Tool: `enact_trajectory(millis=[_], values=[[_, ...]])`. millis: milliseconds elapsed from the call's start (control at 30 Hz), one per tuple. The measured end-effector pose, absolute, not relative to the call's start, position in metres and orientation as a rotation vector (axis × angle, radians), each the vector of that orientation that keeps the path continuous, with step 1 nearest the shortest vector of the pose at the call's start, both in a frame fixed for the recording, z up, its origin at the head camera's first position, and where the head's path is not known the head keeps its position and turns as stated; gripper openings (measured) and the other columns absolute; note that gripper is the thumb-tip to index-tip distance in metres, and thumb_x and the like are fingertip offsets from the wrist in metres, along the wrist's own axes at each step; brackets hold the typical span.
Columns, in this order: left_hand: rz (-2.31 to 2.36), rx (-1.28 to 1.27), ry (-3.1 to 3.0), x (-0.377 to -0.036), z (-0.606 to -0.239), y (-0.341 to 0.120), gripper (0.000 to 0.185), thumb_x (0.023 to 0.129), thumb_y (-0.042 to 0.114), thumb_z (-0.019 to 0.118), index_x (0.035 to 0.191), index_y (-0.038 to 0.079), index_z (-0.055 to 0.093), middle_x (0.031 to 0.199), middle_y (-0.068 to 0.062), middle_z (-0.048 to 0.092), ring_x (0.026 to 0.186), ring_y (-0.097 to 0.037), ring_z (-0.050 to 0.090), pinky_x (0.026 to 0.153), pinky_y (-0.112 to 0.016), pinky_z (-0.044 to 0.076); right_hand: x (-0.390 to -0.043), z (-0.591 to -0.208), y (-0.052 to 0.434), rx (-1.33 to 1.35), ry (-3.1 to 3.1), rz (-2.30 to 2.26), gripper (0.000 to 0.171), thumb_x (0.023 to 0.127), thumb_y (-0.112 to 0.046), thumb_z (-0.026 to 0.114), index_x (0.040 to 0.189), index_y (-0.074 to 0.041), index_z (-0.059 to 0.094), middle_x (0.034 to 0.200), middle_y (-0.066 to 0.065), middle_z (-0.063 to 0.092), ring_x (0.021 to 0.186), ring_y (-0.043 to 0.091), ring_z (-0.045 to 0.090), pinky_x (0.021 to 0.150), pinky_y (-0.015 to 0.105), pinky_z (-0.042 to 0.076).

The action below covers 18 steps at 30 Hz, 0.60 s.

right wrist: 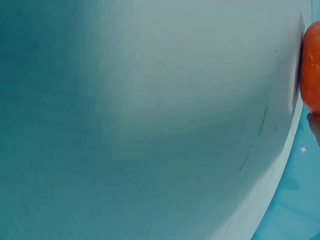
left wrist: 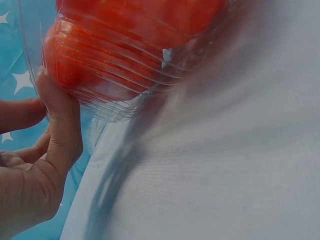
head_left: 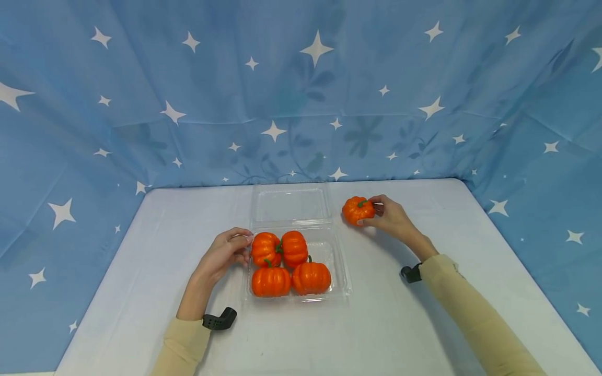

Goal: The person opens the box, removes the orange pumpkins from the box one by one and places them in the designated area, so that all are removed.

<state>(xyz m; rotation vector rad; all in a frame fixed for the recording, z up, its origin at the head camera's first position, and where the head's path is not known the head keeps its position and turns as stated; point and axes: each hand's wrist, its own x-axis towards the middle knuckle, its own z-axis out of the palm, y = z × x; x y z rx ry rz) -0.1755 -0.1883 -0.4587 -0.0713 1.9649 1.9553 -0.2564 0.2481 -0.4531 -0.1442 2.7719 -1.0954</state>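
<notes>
My left hand (head_left: 224, 253) pinches the left rim of a clear plastic clamshell box (head_left: 335, 253), thumb and finger meeting at its edge in the left wrist view. Inside the box sit several small orange toy pumpkins with green stems, among them a front right pumpkin (head_left: 311, 278) and a front left pumpkin (head_left: 271, 282). The box's back right corner shows bare plastic. To the right of the open lid, my right hand (head_left: 394, 218) grips another orange pumpkin (head_left: 355, 211) between thumb and fingers. Only part of that pumpkin (right wrist: 312, 70) and a fingertip show in the right wrist view.
The box's clear lid (head_left: 292, 204) lies folded back behind it on the white tabletop (head_left: 301, 339). A blue curtain (head_left: 301, 94) with white stars hangs along the table's back and sides. Dark wrist bands sit by both sleeves.
</notes>
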Motion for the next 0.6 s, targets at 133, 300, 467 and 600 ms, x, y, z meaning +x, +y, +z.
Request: enact_trajectory(millis=[133,300,467,600], values=[[1.958,-0.073,1.963,-0.1748,-0.4578,-0.1896,0.036,0.098,0.016,0.055,0.124,-0.007,0.047,0.082,-0.006,0.060,0.058,-0.015,0.056,0.054,-0.027,0.053,-0.2557,-0.4538,0.2451,-0.142,2.775,-1.108,0.075,0.080,-0.033,0.080,0.136,-0.001,0.042,0.141,0.023,0.047,0.129,0.040,0.050,0.103,0.049,0.046],[1.965,-0.094,1.964,-0.1737,-0.4574,-0.1904,0.034,0.098,0.017,0.056,0.123,-0.005,0.047,0.081,-0.005,0.060,0.057,-0.015,0.055,0.054,-0.026,0.052,-0.2557,-0.4549,0.2418,-0.155,2.759,-1.143,0.076,0.081,-0.028,0.078,0.140,0.000,0.040,0.145,0.022,0.045,0.131,0.040,0.049,0.104,0.049,0.045],[1.977,-0.097,1.955,-0.1739,-0.4579,-0.1885,0.035,0.097,0.019,0.058,0.122,-0.004,0.049,0.078,-0.004,0.060,0.057,-0.015,0.055,0.053,-0.026,0.052,-0.2531,-0.4532,0.2406,-0.186,2.765,-1.117,0.082,0.082,-0.026,0.078,0.146,0.001,0.034,0.150,0.023,0.039,0.132,0.041,0.047,0.105,0.050,0.044],[1.978,-0.088,1.953,-0.1743,-0.4580,-0.1868,0.034,0.097,0.019,0.058,0.122,-0.003,0.049,0.078,-0.005,0.060,0.058,-0.015,0.056,0.054,-0.027,0.053,-0.2482,-0.4490,0.2414,-0.224,2.809,-1.103,0.084,0.082,-0.026,0.078,0.147,0.001,0.033,0.150,0.024,0.038,0.131,0.043,0.046,0.105,0.052,0.043]])
